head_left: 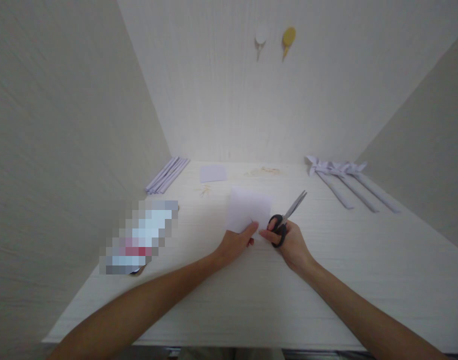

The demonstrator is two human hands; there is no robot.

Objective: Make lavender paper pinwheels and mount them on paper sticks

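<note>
My left hand (pixel 236 243) pinches the near edge of a pale lilac sheet of paper (pixel 248 212) that lies on the white table (pixel 326 290). Just to its right, my right hand (pixel 291 242) has its fingers through the black handles of a pair of scissors (pixel 287 217). The blades point up and to the right, away from the sheet, and look closed. The two hands are almost touching at the sheet's near right corner.
Several rolled lilac paper tubes (pixel 167 175) lie at the back left; more tubes with flared ends (pixel 347 182) lie at the back right. A small lilac sheet (pixel 213 173) and paper scraps (pixel 262 171) sit at the back. A blurred-out object (pixel 139 237) rests at the left. Walls enclose three sides.
</note>
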